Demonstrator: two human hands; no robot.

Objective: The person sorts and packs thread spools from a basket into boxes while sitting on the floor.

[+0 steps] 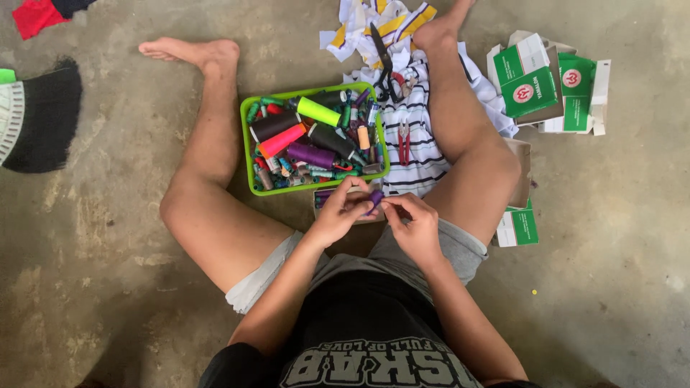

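I sit on a concrete floor with my legs apart. My left hand (341, 212) holds a small purple thread spool (375, 197) between its fingertips. My right hand (413, 223) touches the same spool from the right, fingers pinched close to it. Both hands hover just in front of a green plastic basket (248, 154) filled with several thread spools in green, pink, purple, black and brown. A small box lies under my hands, mostly hidden.
Striped cloth (417, 144) lies right of the basket, with red-handled snips (404, 140) and black scissors (384, 61) on it. Green and white cardboard boxes (550, 82) lie at the right. A black and white object (36, 115) sits at the far left.
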